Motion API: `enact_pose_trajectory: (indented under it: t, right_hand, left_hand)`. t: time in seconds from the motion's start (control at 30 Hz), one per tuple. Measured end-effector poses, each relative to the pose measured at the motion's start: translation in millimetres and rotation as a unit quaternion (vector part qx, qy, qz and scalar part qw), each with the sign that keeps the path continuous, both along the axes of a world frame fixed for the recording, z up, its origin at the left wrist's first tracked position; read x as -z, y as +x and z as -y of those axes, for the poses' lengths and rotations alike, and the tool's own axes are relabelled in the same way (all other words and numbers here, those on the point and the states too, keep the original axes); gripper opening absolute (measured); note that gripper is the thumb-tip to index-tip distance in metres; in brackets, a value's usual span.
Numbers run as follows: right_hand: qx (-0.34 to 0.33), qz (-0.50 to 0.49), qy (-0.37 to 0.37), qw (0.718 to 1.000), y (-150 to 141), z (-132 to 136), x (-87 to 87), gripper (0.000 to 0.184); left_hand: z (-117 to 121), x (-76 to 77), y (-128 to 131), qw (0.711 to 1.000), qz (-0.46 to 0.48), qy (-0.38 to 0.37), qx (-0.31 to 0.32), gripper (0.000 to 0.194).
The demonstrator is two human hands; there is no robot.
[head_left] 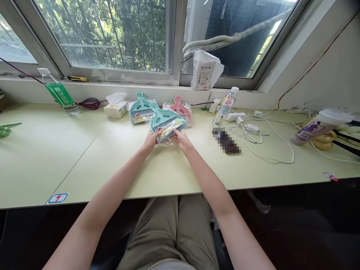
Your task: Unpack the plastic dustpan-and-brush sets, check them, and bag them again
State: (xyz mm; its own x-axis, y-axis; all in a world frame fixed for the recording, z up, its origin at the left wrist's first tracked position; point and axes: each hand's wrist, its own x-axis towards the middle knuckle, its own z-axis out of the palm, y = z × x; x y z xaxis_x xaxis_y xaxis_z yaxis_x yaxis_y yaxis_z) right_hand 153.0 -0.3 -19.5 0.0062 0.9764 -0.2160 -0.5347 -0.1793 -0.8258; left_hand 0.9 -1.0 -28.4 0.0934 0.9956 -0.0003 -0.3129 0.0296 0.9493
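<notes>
Between my two hands I hold a teal mini dustpan and brush set (163, 119) with a printed label at its lower edge. My left hand (152, 140) grips its lower left corner, and my right hand (180, 138) has the lower right side. Its handle points away from me, tilted to the left. Just behind it lie a second teal dustpan set (140, 107) on the left and a pink dustpan set (180, 108) on the right, both in clear plastic wrap. The held set overlaps part of each.
On the pale table (112, 161) are a tissue pack (116, 107), a green-labelled bottle (60, 95), an upright drink bottle (225, 108), a blurred-out dark object (226, 141), white cables (253, 131) and a tilted cup (317, 127). A wrapped pack (204, 73) stands on the sill.
</notes>
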Motion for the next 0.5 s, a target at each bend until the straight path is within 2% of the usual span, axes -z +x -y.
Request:
enact_pose_trajectory:
  t: [0.07,0.13,0.17,0.23,0.27,0.3,0.37,0.43,0.5]
  right_hand:
    - [-0.066,0.037,0.001,0.997,10,-1,-6.1,0.018]
    - [-0.101,0.092,0.021,0.99,20,0,-11.3,0.031]
    - [-0.093,0.137,0.032,0.986,24,0,-12.9,0.033]
    - [-0.019,0.269,0.065,0.961,33,1,-13.7,0.028]
    - [0.035,0.346,0.094,0.933,37,1,-12.7,0.026]
    - [0.088,0.421,0.13,0.894,40,1,-11.0,0.029]
    - [0.153,0.542,0.217,0.798,46,0,-6.3,0.042]
    - [0.153,0.615,0.3,0.713,50,-2,-1.7,0.049]
    - [0.118,0.649,0.358,0.66,51,-4,1.3,0.052]
  left_hand:
    - [-4,-3.3,-5,0.999,0.016,-0.007,-0.027,0.04]
    - [-7,-6.7,-12,0.998,0.038,-0.012,-0.048,0.037]
    - [-9,-8.1,-17,0.997,0.049,-0.014,-0.057,0.038]
    - [-13,-10.2,-26,0.994,0.067,-0.02,-0.085,0.04]
    - [-15,-10.6,-31,0.992,0.07,-0.025,-0.098,0.041]
    - [-17,-10.7,-35,0.991,0.067,-0.034,-0.106,0.04]
    - [-19,-9.7,-42,0.992,0.051,-0.056,-0.102,0.035]
    - [-20,-7.9,-46,0.993,0.036,-0.082,-0.077,0.032]
    - [-19,-6.1,-46,0.993,0.036,-0.101,-0.049,0.035]
